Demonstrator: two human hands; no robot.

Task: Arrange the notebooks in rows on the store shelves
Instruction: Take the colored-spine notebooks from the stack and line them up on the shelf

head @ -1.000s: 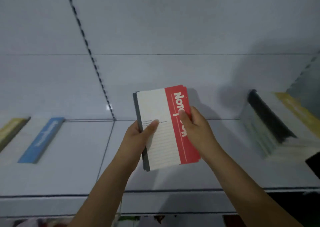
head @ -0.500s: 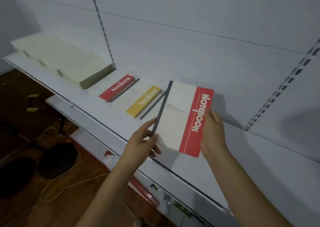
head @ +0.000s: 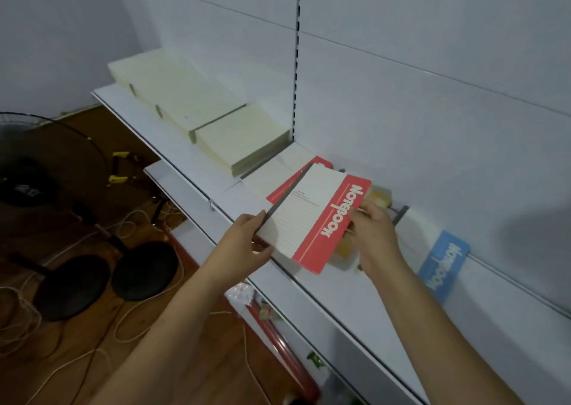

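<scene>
A white shelf (head: 355,309) runs from far left to near right, with cream notebook stacks (head: 197,108) at its far left. A red-banded notebook (head: 312,219) hangs above the shelf's middle, the left hand (head: 247,244) gripping its dark spine, the right hand (head: 375,235) its red edge. A blue notebook (head: 443,265) lies right.

Both bare forearms reach forward and up. The left hand (head: 247,244) pinches the dark spine edge of the red-and-cream paper notebook (head: 315,219), thumb on top. The right hand (head: 375,238) grips the opposite red edge, fingers curled underneath.
</scene>
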